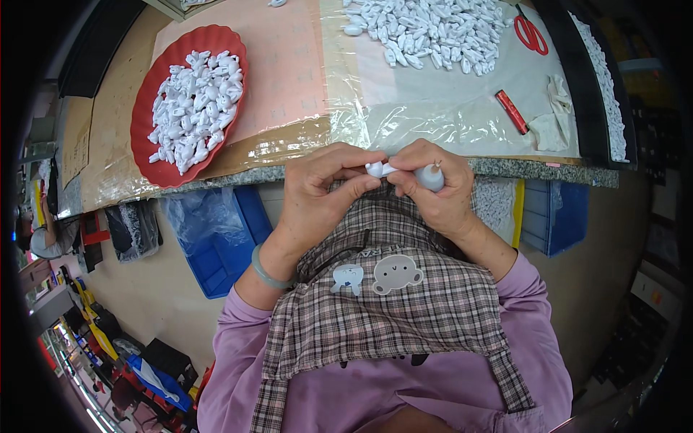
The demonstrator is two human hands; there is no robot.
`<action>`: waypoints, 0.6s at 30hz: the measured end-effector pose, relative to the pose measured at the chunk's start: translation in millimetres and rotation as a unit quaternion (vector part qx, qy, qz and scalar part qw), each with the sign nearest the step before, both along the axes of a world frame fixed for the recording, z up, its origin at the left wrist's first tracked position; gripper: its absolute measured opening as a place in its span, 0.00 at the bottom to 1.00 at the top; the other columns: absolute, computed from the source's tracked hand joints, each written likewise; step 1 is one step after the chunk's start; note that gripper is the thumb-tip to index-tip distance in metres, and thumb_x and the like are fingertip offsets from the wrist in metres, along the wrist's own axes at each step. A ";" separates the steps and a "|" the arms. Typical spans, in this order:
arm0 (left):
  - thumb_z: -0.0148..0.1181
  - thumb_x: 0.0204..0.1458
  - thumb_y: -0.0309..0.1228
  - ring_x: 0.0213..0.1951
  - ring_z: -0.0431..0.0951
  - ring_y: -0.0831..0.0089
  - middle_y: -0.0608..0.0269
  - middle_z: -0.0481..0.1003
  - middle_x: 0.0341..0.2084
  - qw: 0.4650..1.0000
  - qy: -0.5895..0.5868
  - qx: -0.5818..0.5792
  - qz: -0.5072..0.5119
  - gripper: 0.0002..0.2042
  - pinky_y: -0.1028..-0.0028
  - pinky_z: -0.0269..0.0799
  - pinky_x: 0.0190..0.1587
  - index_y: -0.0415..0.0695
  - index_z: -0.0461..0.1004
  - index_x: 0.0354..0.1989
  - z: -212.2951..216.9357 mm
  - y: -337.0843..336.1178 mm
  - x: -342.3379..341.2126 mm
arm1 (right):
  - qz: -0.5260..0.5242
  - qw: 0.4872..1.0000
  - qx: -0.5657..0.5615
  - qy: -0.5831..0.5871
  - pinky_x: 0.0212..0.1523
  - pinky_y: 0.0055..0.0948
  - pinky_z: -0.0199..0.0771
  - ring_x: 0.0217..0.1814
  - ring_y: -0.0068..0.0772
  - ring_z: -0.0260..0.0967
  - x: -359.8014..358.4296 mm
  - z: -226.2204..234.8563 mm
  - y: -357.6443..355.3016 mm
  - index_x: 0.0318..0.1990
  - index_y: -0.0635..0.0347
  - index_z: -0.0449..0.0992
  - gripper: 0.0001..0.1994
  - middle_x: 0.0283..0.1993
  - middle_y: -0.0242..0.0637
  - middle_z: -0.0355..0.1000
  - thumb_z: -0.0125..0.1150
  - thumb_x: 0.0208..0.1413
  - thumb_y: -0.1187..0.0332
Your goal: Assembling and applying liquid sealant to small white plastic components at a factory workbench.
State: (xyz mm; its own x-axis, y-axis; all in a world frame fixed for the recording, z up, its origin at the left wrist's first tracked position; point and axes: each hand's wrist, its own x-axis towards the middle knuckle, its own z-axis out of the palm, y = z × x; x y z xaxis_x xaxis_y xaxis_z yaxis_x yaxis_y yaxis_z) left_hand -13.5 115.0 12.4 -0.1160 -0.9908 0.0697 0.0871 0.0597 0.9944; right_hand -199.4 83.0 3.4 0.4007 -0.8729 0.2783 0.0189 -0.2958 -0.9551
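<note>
A small white plastic piece [377, 169] is pinched between the fingertips of both hands, just in front of the table's near edge. My left hand [321, 180] grips its left end with thumb and forefinger. At its right end are the thumb and forefinger of my right hand [438, 195]. Tucked in the right palm is a small squeeze bottle [432, 177], translucent white with a thin tip. A red scalloped plate [141, 137] to the left carries a heap of similar white pieces [195, 108]. At the far right of the table lies a larger pile of white pieces [440, 32].
Red-handled scissors [530, 35], a red tube-shaped stick [511, 112] and a crumpled white cloth [552, 123] lie on the table's right side. Blue bins [209, 263] stand below the table edge. A person [58, 234] is at the far left.
</note>
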 end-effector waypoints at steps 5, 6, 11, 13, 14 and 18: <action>0.64 0.44 0.18 0.32 0.78 0.76 0.59 0.78 0.31 0.999 -0.033 -0.012 0.032 0.13 0.80 0.76 0.36 0.38 0.79 0.41 -4.5 1.5 -2.8 | -0.013 0.999 -0.008 -0.028 0.23 0.18 0.69 0.24 0.21 0.69 3.3 -8.9 3.9 0.37 0.64 0.74 0.08 0.34 0.41 0.73 0.62 0.50 0.82; 0.64 0.44 0.18 0.32 0.78 0.76 0.59 0.78 0.31 0.999 -0.034 -0.011 0.031 0.13 0.80 0.76 0.36 0.38 0.79 0.41 -4.6 1.8 -3.2 | -0.016 0.999 -0.006 -0.031 0.23 0.18 0.69 0.25 0.21 0.69 3.9 -9.1 5.0 0.38 0.64 0.74 0.08 0.33 0.41 0.73 0.61 0.50 0.82; 0.62 0.46 0.14 0.40 0.78 0.73 0.54 0.76 0.39 0.997 -0.077 -0.005 -0.002 0.14 0.79 0.76 0.43 0.33 0.76 0.43 -2.8 4.2 -0.5 | -0.024 0.999 0.004 -0.042 0.23 0.18 0.69 0.25 0.21 0.69 4.3 -13.2 9.2 0.38 0.64 0.74 0.08 0.33 0.40 0.72 0.61 0.50 0.83; 0.61 0.46 0.14 0.40 0.78 0.73 0.55 0.76 0.39 0.998 -0.070 0.000 0.003 0.14 0.79 0.76 0.43 0.33 0.76 0.43 -4.9 4.5 -1.5 | -0.034 0.998 0.020 -0.039 0.23 0.18 0.69 0.25 0.21 0.69 5.3 -13.0 10.8 0.38 0.65 0.74 0.08 0.33 0.41 0.72 0.61 0.50 0.83; 0.61 0.46 0.14 0.39 0.78 0.73 0.55 0.76 0.39 0.998 -0.062 0.004 0.007 0.14 0.79 0.76 0.43 0.33 0.75 0.43 -5.8 4.7 -2.2 | -0.035 0.998 0.021 -0.039 0.23 0.18 0.69 0.25 0.21 0.69 5.7 -13.5 11.4 0.38 0.65 0.74 0.08 0.33 0.41 0.72 0.61 0.50 0.83; 0.61 0.47 0.14 0.39 0.78 0.73 0.55 0.76 0.39 0.998 -0.061 0.013 0.012 0.14 0.79 0.76 0.43 0.33 0.76 0.43 -4.9 3.3 -3.6 | -0.042 0.998 0.020 -0.039 0.24 0.18 0.69 0.25 0.21 0.69 6.7 -14.6 10.6 0.38 0.65 0.73 0.08 0.34 0.41 0.72 0.60 0.51 0.84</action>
